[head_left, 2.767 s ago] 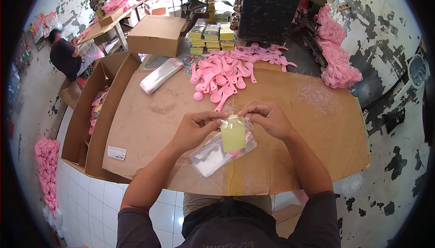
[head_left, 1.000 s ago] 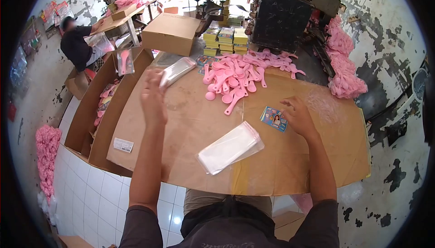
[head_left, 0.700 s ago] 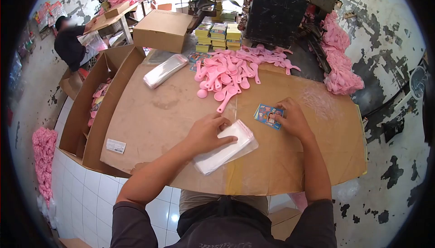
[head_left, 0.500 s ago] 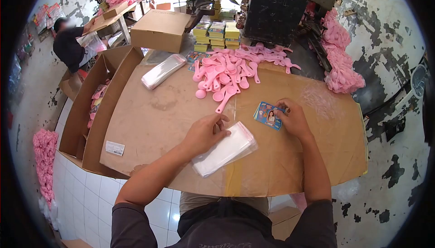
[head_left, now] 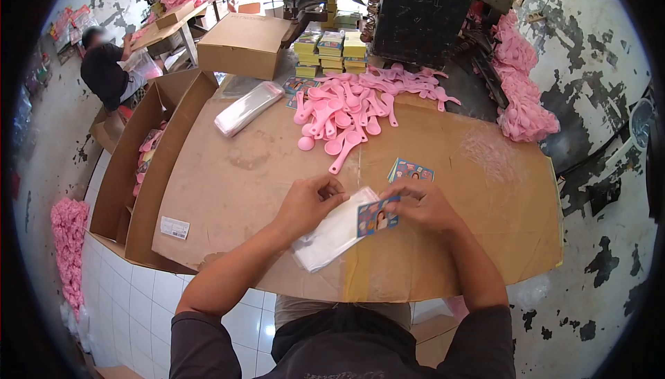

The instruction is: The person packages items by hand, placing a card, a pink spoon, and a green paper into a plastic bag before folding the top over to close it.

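Observation:
My right hand point(head_left: 424, 206) pinches a small blue printed card point(head_left: 376, 218), held above the right side of a stack of clear plastic bags point(head_left: 328, 239). My left hand point(head_left: 310, 202) is at the upper left edge of that stack, thumb and fingers closed together on the edge of a bag; the exact grip is partly hidden. Behind my right hand lie several more printed cards point(head_left: 414, 170), fanned a little. A heap of pink plastic measuring spoons point(head_left: 339, 117) spreads over the cardboard-covered table point(head_left: 256, 192) beyond my hands.
Another pack of clear bags point(head_left: 249, 107) lies at left, near a closed cardboard box point(head_left: 244, 43). Card stacks point(head_left: 331, 50) and a dark machine point(head_left: 419, 22) stand at the back. An open carton point(head_left: 156, 171) flanks the table. A person point(head_left: 104, 71) sits at far left.
My right hand has moved left and toward me, carrying one card from the small pile to the bags. The other cards stay on the table. My left hand has shifted only slightly.

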A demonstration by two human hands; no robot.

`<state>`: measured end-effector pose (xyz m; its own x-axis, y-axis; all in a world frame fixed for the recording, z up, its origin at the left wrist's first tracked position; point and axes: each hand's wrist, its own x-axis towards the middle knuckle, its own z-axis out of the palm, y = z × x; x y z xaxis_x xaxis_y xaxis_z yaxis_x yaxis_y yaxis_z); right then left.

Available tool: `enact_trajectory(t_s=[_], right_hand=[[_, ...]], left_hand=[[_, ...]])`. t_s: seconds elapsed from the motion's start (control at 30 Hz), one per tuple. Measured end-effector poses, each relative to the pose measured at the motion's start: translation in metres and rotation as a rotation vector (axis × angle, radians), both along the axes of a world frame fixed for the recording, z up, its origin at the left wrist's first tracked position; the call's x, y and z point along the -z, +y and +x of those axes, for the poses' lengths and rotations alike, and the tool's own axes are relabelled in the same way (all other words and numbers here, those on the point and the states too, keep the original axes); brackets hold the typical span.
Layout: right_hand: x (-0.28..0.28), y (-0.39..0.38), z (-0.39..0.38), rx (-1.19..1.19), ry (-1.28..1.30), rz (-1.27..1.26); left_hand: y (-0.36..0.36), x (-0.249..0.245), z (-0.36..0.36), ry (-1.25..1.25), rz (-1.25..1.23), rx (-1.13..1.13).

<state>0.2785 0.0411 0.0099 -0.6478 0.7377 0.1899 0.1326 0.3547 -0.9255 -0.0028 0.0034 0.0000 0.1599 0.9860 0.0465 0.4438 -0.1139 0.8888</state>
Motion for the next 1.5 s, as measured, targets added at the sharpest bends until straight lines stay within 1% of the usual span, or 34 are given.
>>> enact_trajectory(t_s=[0.03, 0.07, 0.13, 0.17, 0.23, 0.27, 0.37, 0.43, 0.53, 0.63, 0.67, 0.73, 0.77, 0.83, 0.93, 0.97, 1.03, 1.07, 1.13, 1.17, 1.23, 1.33, 1.43, 1.5], right_hand=[[0.0, -0.002, -0.004, -0.058, -0.079, 0.136], [0.001, -0.003, -0.007, -0.063, -0.143, 0.15], [0.002, -0.005, -0.011, -0.072, -0.272, 0.178], [0.003, -0.006, -0.011, -0.061, -0.228, 0.175], [0.006, -0.005, -0.01, -0.039, -0.14, 0.17], [0.007, -0.005, -0.01, 0.042, -0.08, 0.127], [0.009, 0.0, -0.008, 0.247, 0.069, -0.003], [0.015, 0.004, -0.007, 0.341, 0.13, -0.095], [0.014, 0.004, -0.009, 0.392, 0.311, -0.147], [0.01, 0.003, -0.013, 0.412, 0.437, -0.115], [0.01, 0.002, -0.013, 0.403, 0.393, -0.085], [0.011, 0.0, -0.012, 0.386, 0.304, -0.028], [0.012, 0.001, -0.009, 0.346, 0.192, 0.089], [0.009, 0.005, -0.007, 0.262, -0.034, 0.321], [-0.015, -0.008, -0.018, 0.158, -0.157, 0.493], [-0.012, -0.012, -0.024, 0.198, -0.004, 0.335], [-0.003, -0.02, -0.035, 0.267, 0.301, 0.018], [-0.003, -0.018, -0.036, 0.305, 0.341, -0.013], [-0.004, -0.014, -0.036, 0.379, 0.416, -0.075], [0.0, -0.012, -0.034, 0.355, 0.379, -0.062], [0.005, -0.01, -0.032, 0.305, 0.307, -0.034], [0.003, -0.014, -0.044, 0.393, 0.173, 0.209], [-0.02, -0.022, -0.056, 0.452, 0.334, 0.1], [-0.017, -0.021, -0.062, 0.45, 0.341, 0.143]], left_hand=[[-0.001, -0.002, -0.001, -0.01, -0.029, -0.003], [-0.001, -0.003, -0.001, -0.021, -0.058, -0.007], [0.007, 0.012, -0.003, -0.17, 0.037, -0.024], [0.009, 0.018, -0.004, -0.244, 0.084, -0.031], [0.015, 0.014, -0.011, -0.525, 0.008, 0.035], [0.017, 0.011, -0.014, -0.664, -0.031, 0.068], [0.014, -0.002, -0.016, -0.76, -0.035, 0.1], [0.011, -0.003, -0.012, -0.721, -0.067, 0.11], [0.008, 0.002, -0.003, -0.696, -0.085, 0.124], [0.004, 0.002, -0.001, -0.614, -0.097, 0.112], [0.003, 0.001, 0.0, -0.575, -0.103, 0.104], [0.001, -0.001, 0.003, -0.65, -0.145, 0.105], [0.0, -0.002, 0.003, -0.687, -0.166, 0.105], [-0.002, -0.002, 0.004, -0.572, -0.134, 0.139], [-0.007, -0.005, 0.006, -0.386, -0.062, 0.198], [-0.009, -0.007, 0.007, -0.322, -0.033, 0.22], [-0.01, -0.003, 0.008, -0.347, 0.015, 0.223], [-0.01, -0.002, 0.008, -0.359, 0.039, 0.223], [-0.01, -0.008, 0.005, -0.435, -0.033, 0.174], [-0.009, -0.011, 0.004, -0.474, -0.069, 0.148], [-0.009, -0.012, 0.003, -0.492, -0.061, 0.154], [-0.01, -0.014, 0.001, -0.491, -0.051, 0.172], [-0.011, -0.015, 0.0, -0.512, -0.067, 0.214], [-0.012, -0.015, 0.0, -0.534, -0.071, 0.218]])
